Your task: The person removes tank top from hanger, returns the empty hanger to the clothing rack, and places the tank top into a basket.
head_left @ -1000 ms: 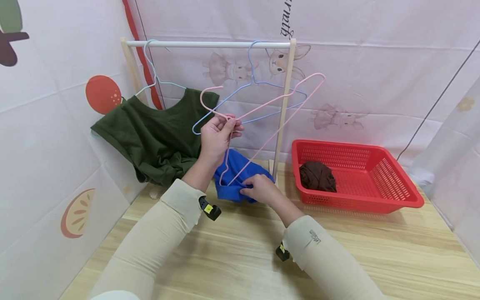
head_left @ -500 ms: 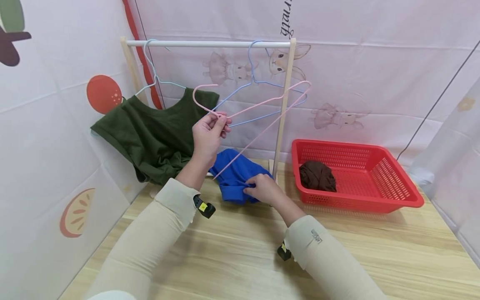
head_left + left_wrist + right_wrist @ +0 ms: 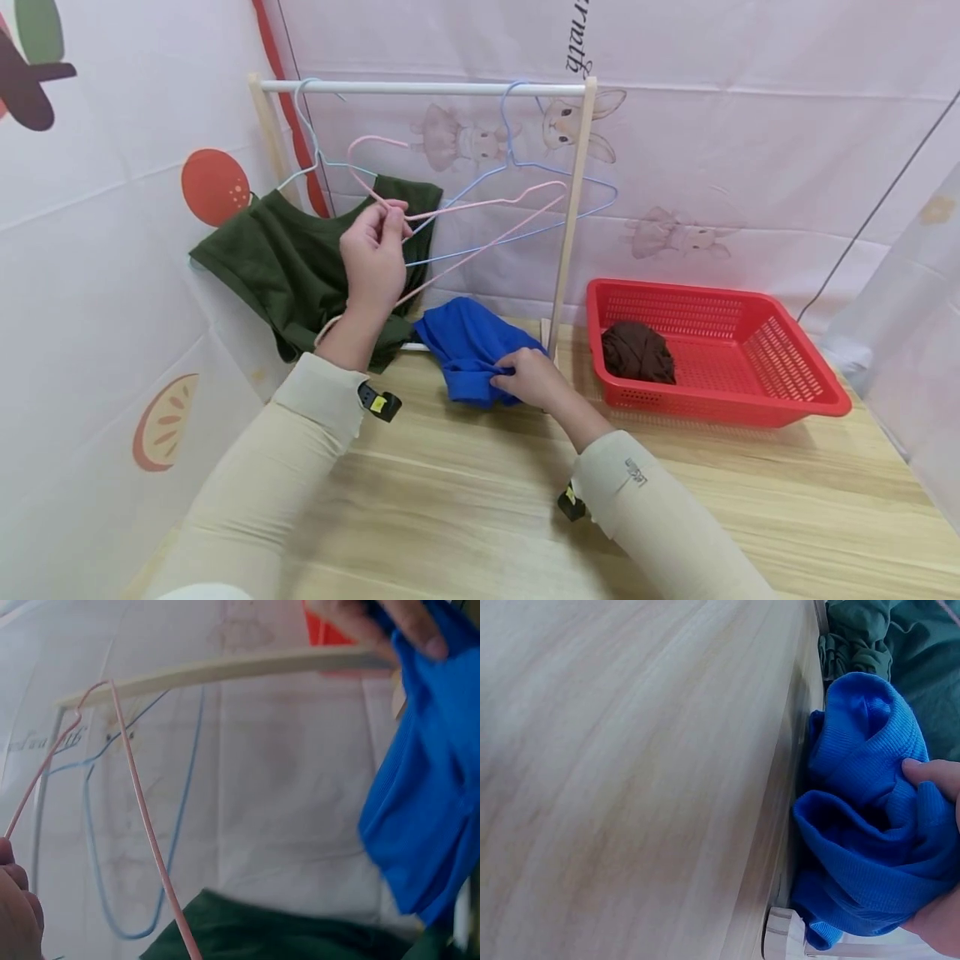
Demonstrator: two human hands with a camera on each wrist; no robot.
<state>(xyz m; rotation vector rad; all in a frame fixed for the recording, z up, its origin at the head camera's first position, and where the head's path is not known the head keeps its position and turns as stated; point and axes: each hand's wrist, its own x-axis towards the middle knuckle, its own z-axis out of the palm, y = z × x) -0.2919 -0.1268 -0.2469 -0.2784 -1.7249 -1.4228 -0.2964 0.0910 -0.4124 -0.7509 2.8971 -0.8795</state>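
My left hand (image 3: 377,254) pinches a pink wire hanger (image 3: 480,202) just below its hook, in front of the rack. The hanger slants, its far corner pointing right and its near end passing behind my forearm. My right hand (image 3: 531,377) grips a bunched blue cloth garment (image 3: 468,346) low beside the rack's right post. In the right wrist view the blue garment (image 3: 870,825) shows ribbed folds, with my thumb pressed into it. Behind my left hand a dark green shirt (image 3: 300,258) hangs on a light teal hanger (image 3: 309,158).
The rack's rod (image 3: 420,87) also carries a blue hanger (image 3: 512,162) with no garment on it. At the right stands a red basket (image 3: 720,404) holding a crumpled brown cloth (image 3: 637,352). A wooden table (image 3: 450,500) lies beneath, with printed fabric walls (image 3: 750,150) around.
My left hand has moved left and upward with the pink hanger, drawing it away from the blue garment. My right hand stays on the garment, nearly in place.
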